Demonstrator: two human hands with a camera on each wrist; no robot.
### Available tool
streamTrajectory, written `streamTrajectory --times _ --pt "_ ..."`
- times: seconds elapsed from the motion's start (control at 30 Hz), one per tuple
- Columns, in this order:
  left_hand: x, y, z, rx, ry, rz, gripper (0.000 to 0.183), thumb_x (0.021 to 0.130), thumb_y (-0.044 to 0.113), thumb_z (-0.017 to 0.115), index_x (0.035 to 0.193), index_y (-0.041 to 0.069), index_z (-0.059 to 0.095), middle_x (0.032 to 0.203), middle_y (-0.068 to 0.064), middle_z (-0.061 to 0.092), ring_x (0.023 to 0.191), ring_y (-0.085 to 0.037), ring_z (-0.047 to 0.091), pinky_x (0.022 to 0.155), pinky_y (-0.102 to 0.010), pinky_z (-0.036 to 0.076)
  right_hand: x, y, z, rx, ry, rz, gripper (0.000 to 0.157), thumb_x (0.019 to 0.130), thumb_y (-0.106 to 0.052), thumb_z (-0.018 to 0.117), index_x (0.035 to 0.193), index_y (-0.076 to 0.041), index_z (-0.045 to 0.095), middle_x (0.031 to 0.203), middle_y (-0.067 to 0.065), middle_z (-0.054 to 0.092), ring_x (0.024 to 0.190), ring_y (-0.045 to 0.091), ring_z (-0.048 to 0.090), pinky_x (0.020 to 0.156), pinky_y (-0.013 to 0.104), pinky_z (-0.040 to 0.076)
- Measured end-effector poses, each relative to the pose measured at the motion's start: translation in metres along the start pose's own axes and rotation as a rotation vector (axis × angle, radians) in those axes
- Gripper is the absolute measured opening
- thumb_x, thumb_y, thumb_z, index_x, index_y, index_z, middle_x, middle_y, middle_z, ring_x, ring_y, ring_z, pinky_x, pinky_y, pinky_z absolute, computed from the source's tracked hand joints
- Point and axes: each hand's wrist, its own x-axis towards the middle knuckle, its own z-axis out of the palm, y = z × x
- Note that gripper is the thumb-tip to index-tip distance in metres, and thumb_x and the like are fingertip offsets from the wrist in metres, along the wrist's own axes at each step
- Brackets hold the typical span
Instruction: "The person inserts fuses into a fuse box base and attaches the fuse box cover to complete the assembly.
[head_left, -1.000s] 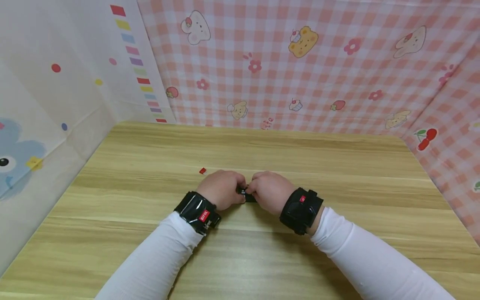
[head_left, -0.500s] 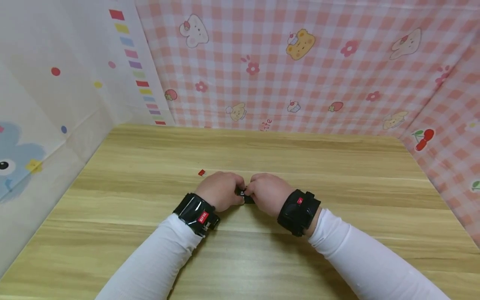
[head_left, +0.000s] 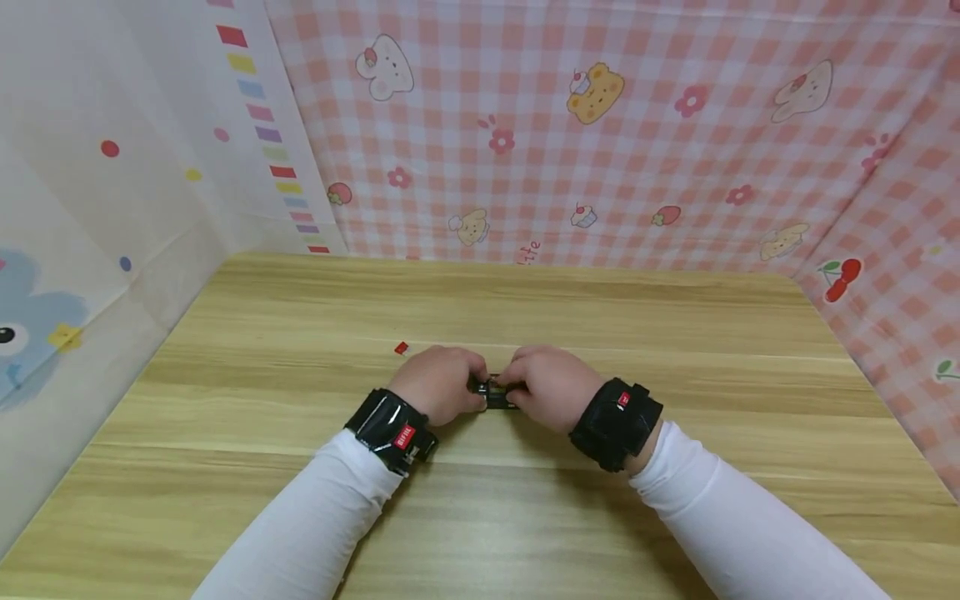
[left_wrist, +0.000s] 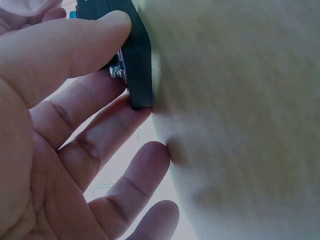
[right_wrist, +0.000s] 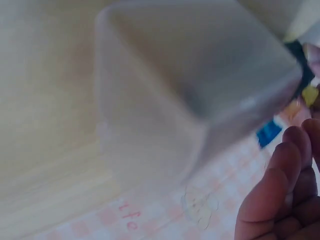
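A small black plastic case (head_left: 497, 402) lies low over the table between both hands. My left hand (head_left: 441, 385) pinches its left end, thumb on one side and fingers beneath. In the left wrist view a metal spring (left_wrist: 115, 71) shows along the case near the fingers. My right hand (head_left: 557, 387) has curled thumb and forefinger on the case's right part, covering that end. The right wrist view shows a blue piece (right_wrist: 270, 134) and a yellow piece (right_wrist: 310, 95) beside the dark case, close to the right fingers.
A small red piece (head_left: 402, 348) lies on the wooden table (head_left: 465, 517), just beyond the left hand. A pink checked cloth (head_left: 495, 100) hangs behind the table. In the right wrist view a pale, translucent, box-like shape (right_wrist: 165, 100) sits blurred before the camera.
The right hand has shifted slightly right and its fingertips have parted, leaving more of the black case in sight. The left hand keeps its grip. The whole head view has drifted slightly.
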Motion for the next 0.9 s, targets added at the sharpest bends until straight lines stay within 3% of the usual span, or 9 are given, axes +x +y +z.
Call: streamTrajectory --times 0.3,0.5,0.9 --pt "0.000 0.001 0.000 0.012 -0.019 -0.019 0.022 0.076 0.037 0.076 0.093 0.026 0.067 0.083 0.011 0.061 0.071 -0.012 0.051 0.062 -0.031 0.042 -0.013 0.011 -0.017 -0.018 0.015 0.178 0.037 0.082 -0.025 0.072 0.114 -0.009 0.065 0.107 0.003 0.060 0.093 0.016 0.053 0.082 0.038 0.048" --pt "0.000 0.000 0.000 0.013 -0.027 -0.030 0.023 0.076 0.038 0.075 0.094 0.027 0.066 0.084 0.011 0.061 0.071 -0.011 0.051 0.063 -0.031 0.042 -0.017 0.015 -0.020 -0.025 -0.012 0.183 0.043 0.078 -0.028 0.076 0.115 -0.008 0.065 0.110 0.005 0.059 0.098 0.018 0.050 0.086 0.040 0.046" --pt "0.000 0.001 0.000 0.006 -0.026 -0.031 0.022 0.076 0.038 0.076 0.092 0.027 0.066 0.082 0.011 0.060 0.070 -0.013 0.051 0.062 -0.031 0.041 -0.018 0.019 -0.010 -0.052 -0.017 0.196 0.039 0.077 -0.029 0.076 0.109 -0.009 0.067 0.104 0.003 0.060 0.097 0.018 0.050 0.088 0.040 0.044"
